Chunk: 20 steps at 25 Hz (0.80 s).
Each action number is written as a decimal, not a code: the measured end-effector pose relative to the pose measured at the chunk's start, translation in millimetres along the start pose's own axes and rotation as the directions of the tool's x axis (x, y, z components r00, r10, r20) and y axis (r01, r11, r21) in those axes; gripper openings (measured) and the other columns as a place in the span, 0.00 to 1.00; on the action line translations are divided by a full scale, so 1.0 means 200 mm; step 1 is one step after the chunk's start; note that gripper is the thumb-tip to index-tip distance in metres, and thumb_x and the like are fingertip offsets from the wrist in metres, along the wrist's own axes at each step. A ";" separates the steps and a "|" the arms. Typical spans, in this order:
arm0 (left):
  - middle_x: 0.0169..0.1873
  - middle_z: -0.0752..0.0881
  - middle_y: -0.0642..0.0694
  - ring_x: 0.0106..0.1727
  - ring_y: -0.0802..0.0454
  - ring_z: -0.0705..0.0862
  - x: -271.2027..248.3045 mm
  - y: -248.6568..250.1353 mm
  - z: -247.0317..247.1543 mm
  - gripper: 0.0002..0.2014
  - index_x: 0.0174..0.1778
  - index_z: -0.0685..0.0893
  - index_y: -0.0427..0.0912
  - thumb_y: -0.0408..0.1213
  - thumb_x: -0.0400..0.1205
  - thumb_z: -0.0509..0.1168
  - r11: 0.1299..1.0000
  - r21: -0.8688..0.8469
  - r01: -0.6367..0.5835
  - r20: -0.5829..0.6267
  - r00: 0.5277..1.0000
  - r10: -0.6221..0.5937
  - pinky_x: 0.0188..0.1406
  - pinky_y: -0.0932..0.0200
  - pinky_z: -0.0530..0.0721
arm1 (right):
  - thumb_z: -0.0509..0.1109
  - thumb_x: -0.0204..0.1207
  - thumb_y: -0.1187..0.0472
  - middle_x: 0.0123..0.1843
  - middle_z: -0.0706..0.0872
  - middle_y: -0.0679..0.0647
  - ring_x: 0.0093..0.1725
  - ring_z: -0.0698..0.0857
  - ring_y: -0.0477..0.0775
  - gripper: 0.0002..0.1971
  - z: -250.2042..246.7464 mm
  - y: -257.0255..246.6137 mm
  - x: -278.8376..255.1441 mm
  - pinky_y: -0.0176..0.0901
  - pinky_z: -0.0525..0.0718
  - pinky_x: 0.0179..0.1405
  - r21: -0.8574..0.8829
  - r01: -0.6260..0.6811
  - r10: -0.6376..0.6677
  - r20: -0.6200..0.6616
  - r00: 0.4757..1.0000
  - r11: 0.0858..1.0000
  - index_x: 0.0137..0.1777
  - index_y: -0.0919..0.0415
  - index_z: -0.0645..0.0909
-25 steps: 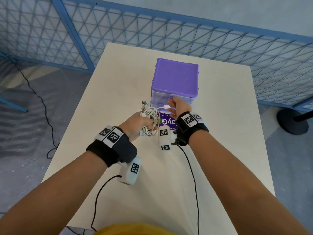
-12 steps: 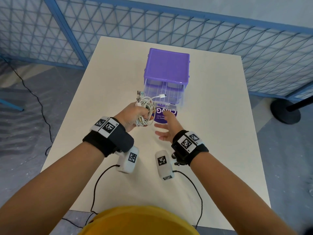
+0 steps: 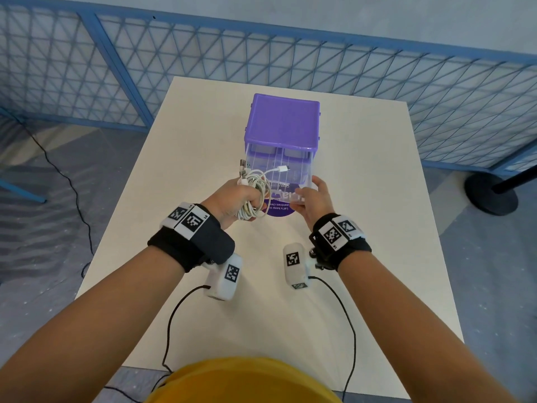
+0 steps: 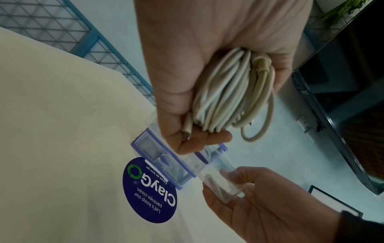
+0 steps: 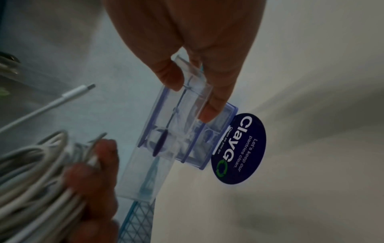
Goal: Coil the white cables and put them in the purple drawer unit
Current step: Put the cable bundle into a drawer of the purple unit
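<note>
The purple drawer unit [image 3: 283, 120] stands mid-table. Its clear drawer [image 3: 286, 181] is pulled out toward me. My right hand [image 3: 308, 196] pinches the drawer's front edge between thumb and fingers, as the right wrist view shows on the clear drawer [image 5: 188, 105]. Just left of the drawer, my left hand [image 3: 238, 199] grips a coiled bundle of white cables [image 3: 257, 196]. A loose plug end [image 3: 282, 169] sticks out over the open drawer. In the left wrist view the white cables [image 4: 230, 93] fill my left hand's palm, above the clear drawer [image 4: 216, 176].
A round dark blue sticker [image 3: 277, 210] lies on the cream table [image 3: 363, 228] under the drawer's front. Blue mesh fencing [image 3: 203, 62] runs behind the table. A black stand base [image 3: 491, 193] sits on the floor at the right.
My right hand, which hung open over the table half a second ago, has moved forward and now pinches the drawer's front. The left hand keeps hold of the coil.
</note>
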<state>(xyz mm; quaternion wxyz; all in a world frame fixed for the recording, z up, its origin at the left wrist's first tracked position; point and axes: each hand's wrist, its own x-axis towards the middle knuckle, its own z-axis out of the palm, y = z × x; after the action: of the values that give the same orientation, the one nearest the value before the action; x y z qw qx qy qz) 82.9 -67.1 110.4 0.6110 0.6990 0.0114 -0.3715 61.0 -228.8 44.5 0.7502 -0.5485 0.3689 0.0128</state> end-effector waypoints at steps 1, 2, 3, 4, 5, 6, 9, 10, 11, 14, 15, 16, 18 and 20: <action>0.36 0.79 0.38 0.36 0.48 0.78 0.00 0.01 0.01 0.16 0.39 0.79 0.36 0.28 0.56 0.57 1.000 0.006 -0.005 0.004 1.000 0.005 0.29 0.62 0.73 | 0.59 0.73 0.70 0.48 0.82 0.60 0.41 0.82 0.57 0.24 -0.01 0.01 -0.01 0.46 0.83 0.40 -0.007 0.012 -0.011 0.008 1.000 1.000 0.68 0.53 0.64; 0.36 0.78 0.37 0.35 0.47 0.77 0.00 0.02 0.02 0.16 0.40 0.78 0.35 0.28 0.56 0.57 1.000 0.010 -0.009 0.007 1.000 0.009 0.29 0.62 0.72 | 0.59 0.73 0.70 0.50 0.83 0.60 0.43 0.83 0.58 0.24 -0.01 0.02 -0.02 0.48 0.84 0.41 -0.015 0.016 -0.016 0.020 1.000 1.000 0.69 0.52 0.64; 0.36 0.77 0.37 0.35 0.47 0.77 0.01 0.02 0.03 0.17 0.40 0.77 0.35 0.28 0.56 0.57 1.000 0.010 -0.014 0.010 1.000 0.014 0.29 0.62 0.73 | 0.59 0.74 0.69 0.52 0.83 0.61 0.45 0.83 0.59 0.24 -0.02 0.03 -0.03 0.48 0.84 0.42 -0.033 0.013 -0.012 0.030 0.999 0.999 0.69 0.52 0.64; 0.35 0.78 0.38 0.35 0.46 0.77 0.02 0.04 0.04 0.16 0.39 0.77 0.35 0.28 0.56 0.57 1.000 0.007 -0.019 0.013 1.000 0.019 0.28 0.62 0.73 | 0.59 0.75 0.67 0.54 0.83 0.61 0.47 0.83 0.59 0.23 -0.02 0.04 -0.04 0.47 0.84 0.41 -0.060 0.004 -0.001 0.037 0.999 0.998 0.69 0.52 0.63; 0.34 0.77 0.38 0.35 0.46 0.78 0.03 0.05 0.05 0.15 0.39 0.77 0.35 0.28 0.56 0.57 1.000 0.006 -0.028 0.012 1.000 0.028 0.28 0.62 0.74 | 0.60 0.75 0.65 0.55 0.83 0.60 0.49 0.83 0.58 0.23 -0.02 0.04 -0.05 0.44 0.82 0.39 -0.097 -0.006 0.010 0.040 0.999 0.995 0.70 0.52 0.63; 0.34 0.77 0.38 0.36 0.45 0.77 0.06 0.07 0.06 0.15 0.39 0.76 0.34 0.28 0.56 0.57 0.999 0.005 -0.040 0.002 0.999 0.040 0.28 0.62 0.75 | 0.61 0.75 0.63 0.56 0.82 0.59 0.50 0.82 0.57 0.24 -0.02 0.04 -0.07 0.42 0.80 0.39 -0.138 -0.004 0.009 0.037 0.999 0.990 0.71 0.52 0.63; 0.32 0.76 0.38 0.36 0.45 0.76 0.14 0.13 0.08 0.10 0.34 0.76 0.36 0.28 0.57 0.60 0.987 0.114 -0.111 -0.094 0.988 0.122 0.33 0.58 0.74 | 0.64 0.75 0.59 0.68 0.76 0.60 0.60 0.79 0.57 0.26 -0.06 -0.02 -0.06 0.40 0.76 0.47 -0.303 0.101 -0.116 -0.032 0.993 0.948 0.73 0.55 0.62; 0.30 0.76 0.42 0.33 0.47 0.76 0.17 0.14 0.08 0.06 0.31 0.74 0.39 0.28 0.60 0.63 0.969 0.214 -0.122 -0.138 0.978 0.154 0.33 0.59 0.74 | 0.64 0.75 0.59 0.70 0.73 0.60 0.61 0.78 0.57 0.26 -0.07 -0.05 -0.05 0.38 0.75 0.50 -0.363 0.149 -0.180 -0.053 0.982 0.920 0.72 0.56 0.63; 0.29 0.76 0.45 0.31 0.49 0.75 0.20 0.15 0.09 0.06 0.31 0.74 0.41 0.28 0.64 0.64 0.933 0.341 -0.114 -0.177 0.967 0.183 0.31 0.61 0.73 | 0.64 0.75 0.60 0.71 0.72 0.59 0.61 0.78 0.56 0.25 -0.08 -0.10 -0.03 0.37 0.75 0.52 -0.421 0.194 -0.240 -0.060 0.969 0.886 0.72 0.56 0.64; 0.38 0.80 0.45 0.37 0.47 0.80 0.27 0.13 0.10 0.09 0.45 0.75 0.42 0.32 0.71 0.65 0.754 0.655 -0.042 -0.205 0.951 0.231 0.31 0.58 0.78 | 0.62 0.76 0.61 0.73 0.70 0.61 0.68 0.74 0.58 0.22 -0.07 -0.23 0.06 0.46 0.74 0.66 -0.559 0.338 -0.413 -0.009 0.911 0.757 0.70 0.58 0.68; 0.43 0.81 0.43 0.42 0.44 0.82 0.28 0.12 0.11 0.14 0.51 0.74 0.41 0.33 0.71 0.66 0.694 0.720 -0.012 -0.201 0.953 0.225 0.37 0.55 0.81 | 0.63 0.75 0.62 0.73 0.69 0.62 0.71 0.70 0.60 0.21 -0.06 -0.26 0.09 0.49 0.70 0.72 -0.607 0.390 -0.467 0.035 0.884 0.692 0.69 0.59 0.69; 0.47 0.82 0.41 0.47 0.41 0.83 0.30 0.12 0.12 0.18 0.56 0.73 0.40 0.34 0.71 0.66 0.628 0.778 0.017 -0.200 0.954 0.222 0.43 0.51 0.82 | 0.63 0.75 0.62 0.74 0.67 0.63 0.74 0.67 0.61 0.21 -0.05 -0.29 0.12 0.50 0.65 0.75 -0.651 0.435 -0.505 0.092 0.858 0.621 0.68 0.61 0.70; 0.56 0.82 0.40 0.55 0.38 0.83 0.34 0.10 0.16 0.25 0.63 0.70 0.39 0.36 0.70 0.68 0.481 0.873 0.079 -0.213 0.949 0.231 0.53 0.47 0.80 | 0.64 0.76 0.61 0.78 0.62 0.64 0.77 0.62 0.61 0.22 -0.02 -0.33 0.17 0.48 0.60 0.77 -0.715 0.495 -0.515 0.219 0.829 0.493 0.70 0.62 0.70; 0.62 0.79 0.39 0.61 0.37 0.81 0.40 0.09 0.19 0.29 0.66 0.67 0.38 0.37 0.70 0.69 0.335 0.931 0.148 -0.236 0.941 0.241 0.59 0.45 0.76 | 0.63 0.76 0.58 0.80 0.58 0.63 0.80 0.55 0.61 0.24 0.00 -0.35 0.21 0.51 0.56 0.80 -0.763 0.535 -0.473 0.345 0.811 0.362 0.72 0.60 0.66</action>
<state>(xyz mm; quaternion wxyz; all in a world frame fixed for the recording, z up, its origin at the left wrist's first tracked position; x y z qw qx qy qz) 129.5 -139.3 83.6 0.0945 0.9737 -0.1221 -0.1677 120.2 -272.3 77.7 0.3739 -0.9210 0.1058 -0.0255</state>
